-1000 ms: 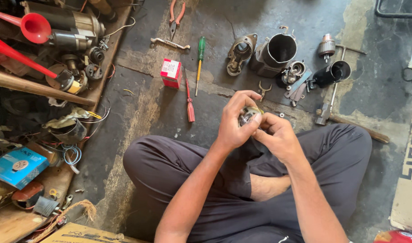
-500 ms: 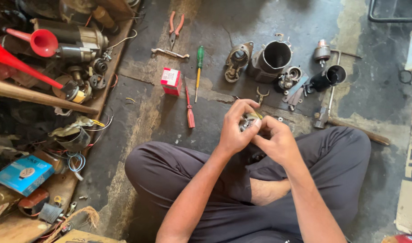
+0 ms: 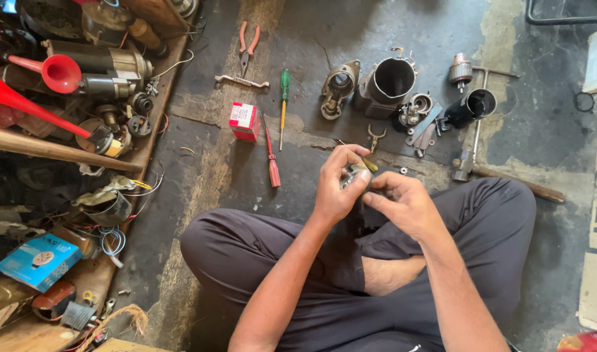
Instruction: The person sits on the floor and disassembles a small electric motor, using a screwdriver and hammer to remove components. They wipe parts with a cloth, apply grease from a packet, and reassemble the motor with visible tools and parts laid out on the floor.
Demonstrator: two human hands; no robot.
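I sit cross-legged on a stained concrete floor. My left hand [image 3: 337, 186] grips a small round metal part [image 3: 354, 175] above my lap. My right hand [image 3: 406, 202] pinches the same part from the right side with its fingertips. Just beyond my hands lie a red-handled screwdriver [image 3: 271, 163], a green-handled screwdriver [image 3: 284, 98] and a small red-and-white box [image 3: 244, 120]. Disassembled motor parts lie farther out: a metal cylinder housing [image 3: 389, 85], an end bracket [image 3: 337, 88] and a black cylinder [image 3: 469, 107].
Red-handled pliers [image 3: 247, 42] and a flat wrench [image 3: 241, 81] lie at the top. A hammer [image 3: 500, 176] rests by my right knee. A cluttered wooden shelf on the left holds red horns [image 3: 51, 72], motors, wires and a blue box [image 3: 38, 259].
The view has shifted slightly; both hands stay together on the small metal part, with the fingers turning it a little.
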